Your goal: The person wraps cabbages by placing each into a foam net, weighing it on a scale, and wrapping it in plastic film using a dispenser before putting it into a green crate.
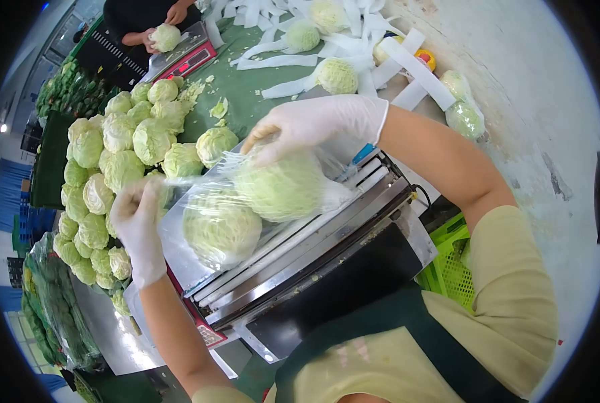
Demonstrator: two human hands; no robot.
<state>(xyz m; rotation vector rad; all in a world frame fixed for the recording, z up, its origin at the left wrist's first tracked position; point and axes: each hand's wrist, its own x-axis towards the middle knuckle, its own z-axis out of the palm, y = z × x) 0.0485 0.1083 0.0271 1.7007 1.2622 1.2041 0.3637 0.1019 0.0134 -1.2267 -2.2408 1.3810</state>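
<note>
At my far left a pile of loose cabbages (115,144) covers the green surface (246,94). Beyond it, at the top, another person's hand (147,39) steadies a cabbage (165,37) on a scale (187,59).

Next comes my left hand (137,232), gloved and raised just left of the wrapping machine (327,235). Its fingers are pinched together on a tail of clear film (186,179), though blur hides exactly how many of them grip. The film runs taut to the right, from that pinch toward the two heads it covers.

The lower cabbage (221,230) sits on the machine's tray, just right of my left hand and not touching it. The upper cabbage (283,191) touches it on the far right side, so the pair lines up on a slant from near-left to far-right.

My right hand (313,124), also gloved, lies over the top of the upper cabbage. Its fingers are curled down on it through the film, pressing rather than spread. So the right hand is on the cabbages, while the left holds only the film stretched away from them.

White foam sleeves (273,62) lie scattered behind, and a green crate (451,269) stands below my right elbow.
</note>
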